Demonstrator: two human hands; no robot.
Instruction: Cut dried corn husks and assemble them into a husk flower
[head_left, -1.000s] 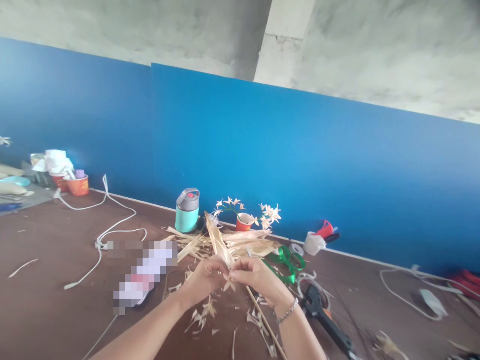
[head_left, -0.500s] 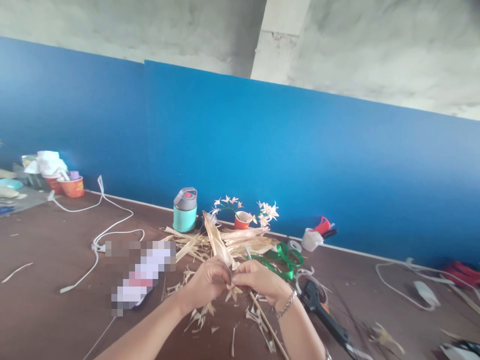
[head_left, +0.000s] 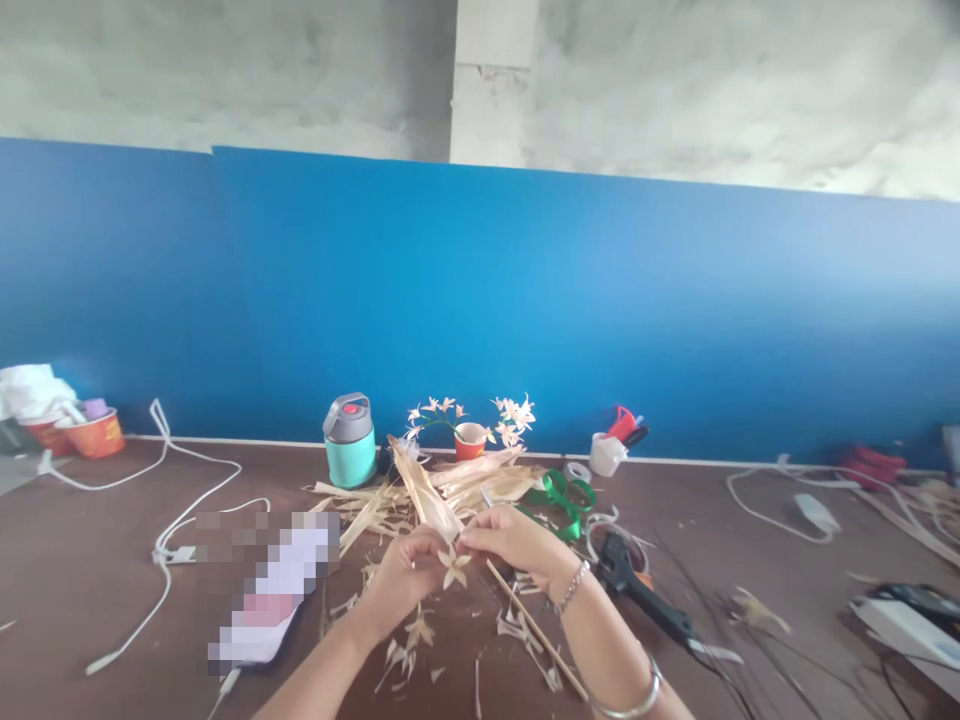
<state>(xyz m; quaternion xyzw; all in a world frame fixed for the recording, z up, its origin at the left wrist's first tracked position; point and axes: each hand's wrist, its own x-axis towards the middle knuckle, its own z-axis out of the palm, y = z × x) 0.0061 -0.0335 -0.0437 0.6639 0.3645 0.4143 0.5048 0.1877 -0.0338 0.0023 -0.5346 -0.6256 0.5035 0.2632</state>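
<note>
A small pale flower made of dried husk [head_left: 453, 569] hangs between my two hands, its pointed petals spread towards me. My left hand [head_left: 409, 575] is closed in a pinch at the flower's left side. From the right, my right hand [head_left: 517, 545] pinches at its top edge, with thumb and finger together. Just beyond the fingers lie wide dried corn husks [head_left: 480, 478], one of them slanting up from behind my left hand. Husk scraps [head_left: 401, 655] and another husk flower [head_left: 420, 630] are scattered below. A thin stick [head_left: 536, 630] lies under my right wrist.
A red paper cup [head_left: 470, 443] with husk-flower sprays stands behind, beside a turquoise flask [head_left: 350, 450]. Green ribbon [head_left: 566, 500] and a black glue gun [head_left: 645, 598] lie to the right. On the left are a blurred-out phone-like object [head_left: 274, 600] and white cables [head_left: 191, 500].
The view has turned right and levelled. My fingers have shifted on the small flower, and its petals now face me more openly between both hands.
</note>
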